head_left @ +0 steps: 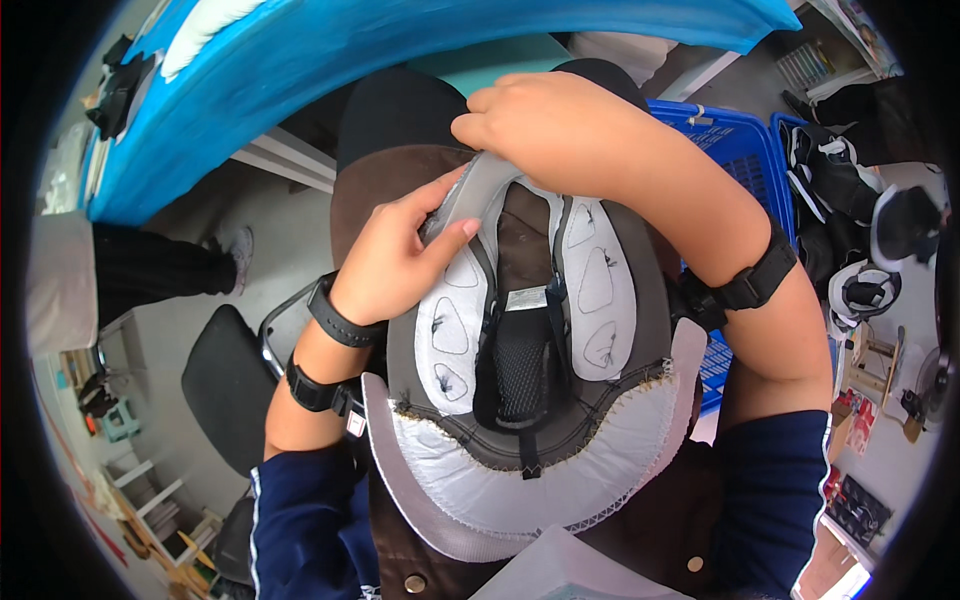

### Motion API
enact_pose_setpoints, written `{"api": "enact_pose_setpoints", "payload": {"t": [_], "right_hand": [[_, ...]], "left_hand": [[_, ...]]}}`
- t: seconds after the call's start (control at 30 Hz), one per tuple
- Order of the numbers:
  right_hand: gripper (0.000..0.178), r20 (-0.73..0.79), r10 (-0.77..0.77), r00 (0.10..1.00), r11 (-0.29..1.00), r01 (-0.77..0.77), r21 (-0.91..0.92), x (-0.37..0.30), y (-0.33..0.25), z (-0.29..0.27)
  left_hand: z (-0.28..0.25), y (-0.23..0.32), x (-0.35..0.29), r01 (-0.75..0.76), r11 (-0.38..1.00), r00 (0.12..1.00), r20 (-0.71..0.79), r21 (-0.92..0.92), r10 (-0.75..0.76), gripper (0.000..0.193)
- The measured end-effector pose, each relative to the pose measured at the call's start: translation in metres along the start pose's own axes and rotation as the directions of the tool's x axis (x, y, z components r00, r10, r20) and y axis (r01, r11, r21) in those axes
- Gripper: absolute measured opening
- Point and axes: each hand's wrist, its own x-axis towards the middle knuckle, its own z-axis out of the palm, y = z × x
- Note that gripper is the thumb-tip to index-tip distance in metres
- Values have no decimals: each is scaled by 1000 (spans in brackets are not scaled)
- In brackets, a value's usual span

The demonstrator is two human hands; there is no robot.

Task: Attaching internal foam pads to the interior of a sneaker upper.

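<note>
An upturned riding-style helmet [560,330] fills the middle of the head view, its inside facing me: pale grey liner pads, black mesh and straps, a stitched grey brim at the near side. My left hand [395,255] pinches the grey liner edge [470,195] at the helmet's far left rim, thumb pressed on it. My right hand [545,125] curls over the far rim of the same liner from above. Both wrists wear black bands. The helmet rests against my brown apron [640,530].
A blue plastic crate [745,150] stands right of the helmet, with black and white helmets [860,240] piled beyond it. A blue table edge [400,50] arcs across the top. A black chair [225,390] sits at the left, another person's dark trouser leg [160,265] beside it.
</note>
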Motion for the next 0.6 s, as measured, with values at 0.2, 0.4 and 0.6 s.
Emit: {"api": "enact_pose_setpoints", "payload": {"t": [0.2, 0.4, 0.6], "right_hand": [[11, 148, 71, 986, 992, -86, 98, 4, 4, 5], [9, 209, 75, 975, 988, -101, 119, 9, 5, 7], [9, 89, 59, 994, 973, -77, 220, -1, 7, 6]], "left_hand": [[-7, 15, 3, 237, 920, 964, 40, 312, -262, 33], [-10, 11, 4, 200, 929, 976, 16, 313, -215, 26], [-8, 10, 0, 130, 929, 990, -102, 347, -100, 28]]}}
